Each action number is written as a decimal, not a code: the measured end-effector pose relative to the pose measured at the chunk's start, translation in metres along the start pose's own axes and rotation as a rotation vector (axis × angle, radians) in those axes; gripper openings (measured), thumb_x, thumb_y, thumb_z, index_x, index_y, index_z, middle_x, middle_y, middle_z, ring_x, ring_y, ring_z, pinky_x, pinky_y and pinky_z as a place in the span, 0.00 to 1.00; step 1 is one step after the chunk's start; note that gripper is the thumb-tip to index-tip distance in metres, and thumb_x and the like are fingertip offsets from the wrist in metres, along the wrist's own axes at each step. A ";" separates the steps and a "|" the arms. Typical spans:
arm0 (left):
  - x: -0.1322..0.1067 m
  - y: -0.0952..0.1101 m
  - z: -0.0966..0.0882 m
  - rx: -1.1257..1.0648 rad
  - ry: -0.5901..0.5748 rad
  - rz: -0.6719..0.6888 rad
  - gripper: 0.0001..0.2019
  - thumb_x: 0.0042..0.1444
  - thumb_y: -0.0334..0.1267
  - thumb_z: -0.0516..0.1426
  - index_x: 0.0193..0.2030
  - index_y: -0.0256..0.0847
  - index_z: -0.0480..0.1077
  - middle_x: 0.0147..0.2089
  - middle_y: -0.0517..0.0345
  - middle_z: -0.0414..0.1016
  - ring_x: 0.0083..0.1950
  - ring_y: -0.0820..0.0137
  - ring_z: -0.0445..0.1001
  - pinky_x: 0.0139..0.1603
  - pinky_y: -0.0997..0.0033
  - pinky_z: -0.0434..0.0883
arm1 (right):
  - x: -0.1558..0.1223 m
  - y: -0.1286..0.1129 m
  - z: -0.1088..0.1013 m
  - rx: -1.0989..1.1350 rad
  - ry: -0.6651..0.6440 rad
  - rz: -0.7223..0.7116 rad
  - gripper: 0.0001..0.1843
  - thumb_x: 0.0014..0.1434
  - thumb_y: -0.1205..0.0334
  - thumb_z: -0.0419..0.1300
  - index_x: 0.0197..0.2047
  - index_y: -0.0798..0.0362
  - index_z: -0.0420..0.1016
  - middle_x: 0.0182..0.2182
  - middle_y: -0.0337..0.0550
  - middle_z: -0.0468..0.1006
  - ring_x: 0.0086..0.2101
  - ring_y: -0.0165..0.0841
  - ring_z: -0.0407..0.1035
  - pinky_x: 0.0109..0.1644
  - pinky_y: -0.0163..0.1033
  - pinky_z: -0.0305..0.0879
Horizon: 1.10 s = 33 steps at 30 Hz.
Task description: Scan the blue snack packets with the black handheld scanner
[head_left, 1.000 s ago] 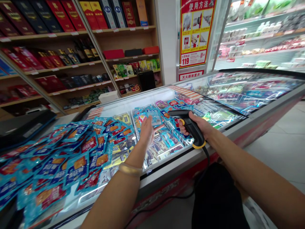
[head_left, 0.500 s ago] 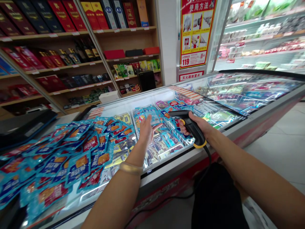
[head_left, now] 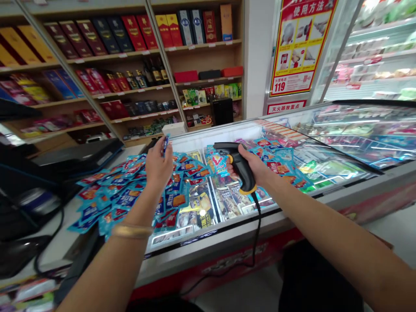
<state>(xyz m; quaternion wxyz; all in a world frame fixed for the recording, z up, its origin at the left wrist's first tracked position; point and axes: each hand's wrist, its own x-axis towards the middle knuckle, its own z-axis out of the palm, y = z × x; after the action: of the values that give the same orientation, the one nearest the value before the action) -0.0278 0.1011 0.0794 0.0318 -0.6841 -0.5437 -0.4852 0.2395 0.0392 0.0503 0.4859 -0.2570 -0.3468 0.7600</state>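
Your left hand (head_left: 158, 168) fingers pinch a blue foil packet (head_left: 166, 144) at eleven o'clock; your right hand (head_left: 255, 164) fingers clench a black-and-yellow barcode scanner (head_left: 238, 162) above a white chest freezer (head_left: 211, 247) full of packets.

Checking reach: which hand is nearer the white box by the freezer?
Left. The left hand, holding a packet, sits in front of the white box; the right hand, gripping a barcode scanner, is farther right, over the freezer.

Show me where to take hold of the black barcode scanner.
Grip the black barcode scanner by its narrow pistol handle, as the right hand does, coming from the near side with the head pointing out over the freezer. The handle is the slimmest part and angles down toward you. Keep clear of the cord hanging from the yellow base.
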 end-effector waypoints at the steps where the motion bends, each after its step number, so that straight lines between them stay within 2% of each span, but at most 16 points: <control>1: 0.004 -0.012 -0.012 0.122 0.010 -0.027 0.26 0.61 0.52 0.47 0.60 0.40 0.67 0.52 0.42 0.73 0.55 0.53 0.69 0.58 0.51 0.64 | 0.012 0.006 0.009 0.022 -0.025 0.023 0.28 0.63 0.38 0.49 0.35 0.57 0.70 0.23 0.43 0.72 0.22 0.29 0.65 0.26 0.32 0.66; 3: 0.008 -0.035 -0.029 0.321 -0.004 -0.111 0.27 0.59 0.54 0.48 0.59 0.42 0.68 0.54 0.39 0.72 0.57 0.47 0.67 0.59 0.43 0.61 | 0.032 0.019 0.025 0.070 -0.075 0.068 0.28 0.64 0.39 0.47 0.35 0.57 0.70 0.22 0.43 0.72 0.21 0.29 0.65 0.25 0.33 0.67; 4: 0.009 -0.045 -0.034 0.389 -0.049 -0.159 0.26 0.59 0.54 0.48 0.58 0.43 0.69 0.56 0.38 0.71 0.58 0.44 0.66 0.59 0.38 0.59 | 0.040 0.026 0.031 0.103 -0.086 0.087 0.28 0.65 0.40 0.46 0.35 0.57 0.70 0.22 0.43 0.72 0.21 0.29 0.65 0.25 0.33 0.67; 6: 0.007 -0.064 -0.038 0.469 -0.185 -0.240 0.25 0.58 0.53 0.49 0.56 0.44 0.71 0.60 0.37 0.68 0.61 0.39 0.63 0.58 0.31 0.55 | 0.052 0.037 0.040 0.165 -0.087 0.124 0.28 0.65 0.40 0.45 0.35 0.57 0.69 0.21 0.43 0.71 0.21 0.29 0.65 0.25 0.33 0.67; 8: 0.005 -0.080 -0.036 0.492 -0.285 -0.259 0.24 0.58 0.52 0.48 0.55 0.44 0.71 0.64 0.38 0.65 0.63 0.38 0.60 0.59 0.28 0.53 | 0.057 0.044 0.044 0.208 -0.064 0.162 0.27 0.66 0.41 0.46 0.35 0.57 0.69 0.21 0.42 0.71 0.21 0.29 0.65 0.25 0.33 0.67; 11: 0.001 -0.089 -0.033 0.468 -0.249 -0.208 0.24 0.57 0.51 0.49 0.56 0.45 0.71 0.65 0.40 0.63 0.65 0.39 0.58 0.61 0.27 0.48 | 0.056 0.048 0.044 0.233 -0.022 0.211 0.26 0.65 0.41 0.47 0.34 0.56 0.68 0.21 0.42 0.71 0.21 0.28 0.65 0.24 0.32 0.67; 13: -0.001 -0.081 -0.034 0.445 -0.167 -0.179 0.24 0.57 0.51 0.50 0.56 0.45 0.71 0.64 0.39 0.64 0.67 0.39 0.54 0.63 0.27 0.43 | 0.052 0.045 0.043 0.237 -0.004 0.213 0.27 0.66 0.41 0.46 0.34 0.56 0.68 0.21 0.42 0.70 0.21 0.28 0.65 0.24 0.31 0.66; 15: -0.003 -0.063 -0.035 0.425 -0.059 -0.124 0.24 0.59 0.51 0.49 0.58 0.43 0.69 0.65 0.38 0.62 0.69 0.41 0.50 0.65 0.29 0.38 | 0.047 0.038 0.039 0.240 0.003 0.193 0.28 0.66 0.40 0.44 0.33 0.56 0.68 0.21 0.42 0.69 0.22 0.28 0.65 0.24 0.31 0.67; 17: -0.005 -0.039 -0.032 0.381 0.027 -0.045 0.25 0.60 0.48 0.47 0.60 0.41 0.66 0.67 0.38 0.59 0.71 0.44 0.47 0.66 0.34 0.39 | 0.040 0.028 0.034 0.242 -0.006 0.155 0.29 0.66 0.39 0.43 0.33 0.56 0.68 0.21 0.43 0.69 0.23 0.29 0.65 0.25 0.31 0.67; 19: -0.008 -0.011 -0.021 0.301 0.039 0.031 0.24 0.61 0.47 0.47 0.61 0.40 0.65 0.66 0.39 0.59 0.70 0.47 0.49 0.67 0.39 0.43 | 0.028 0.016 0.025 0.234 -0.021 0.104 0.30 0.65 0.38 0.42 0.33 0.57 0.68 0.22 0.43 0.69 0.23 0.29 0.65 0.25 0.32 0.67; 21: -0.013 0.016 -0.001 0.189 -0.018 0.100 0.24 0.60 0.46 0.49 0.61 0.39 0.65 0.65 0.40 0.61 0.68 0.50 0.53 0.67 0.44 0.48 | 0.012 0.003 0.010 0.218 -0.016 0.035 0.31 0.65 0.38 0.41 0.33 0.57 0.68 0.23 0.44 0.69 0.24 0.29 0.65 0.25 0.32 0.67; 23: -0.020 0.043 0.027 0.048 -0.103 0.166 0.25 0.58 0.46 0.53 0.60 0.39 0.66 0.63 0.39 0.63 0.67 0.51 0.57 0.67 0.48 0.51 | -0.009 -0.012 -0.009 0.210 0.034 -0.035 0.32 0.65 0.37 0.40 0.33 0.58 0.68 0.23 0.44 0.69 0.24 0.28 0.65 0.27 0.31 0.67; 28: -0.054 0.108 0.103 -0.342 -0.343 0.264 0.25 0.50 0.43 0.61 0.56 0.44 0.68 0.62 0.45 0.67 0.65 0.54 0.61 0.68 0.50 0.51 | -0.066 -0.043 -0.068 0.187 0.149 -0.204 0.28 0.61 0.35 0.48 0.34 0.55 0.68 0.25 0.42 0.68 0.25 0.29 0.64 0.26 0.33 0.66; 33: -0.083 0.158 0.157 -0.415 -0.588 0.419 0.29 0.48 0.39 0.63 0.58 0.41 0.65 0.63 0.42 0.66 0.66 0.52 0.61 0.68 0.49 0.52 | -0.103 -0.054 -0.115 0.237 0.286 -0.283 0.30 0.62 0.36 0.44 0.33 0.54 0.67 0.24 0.42 0.65 0.24 0.29 0.62 0.25 0.33 0.66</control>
<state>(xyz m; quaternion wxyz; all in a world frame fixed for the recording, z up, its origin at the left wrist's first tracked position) 0.1984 0.0673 0.0146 -0.1655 -0.8813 -0.2692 -0.3515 0.3943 -0.0083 0.0251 0.6586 -0.2523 -0.2154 0.6754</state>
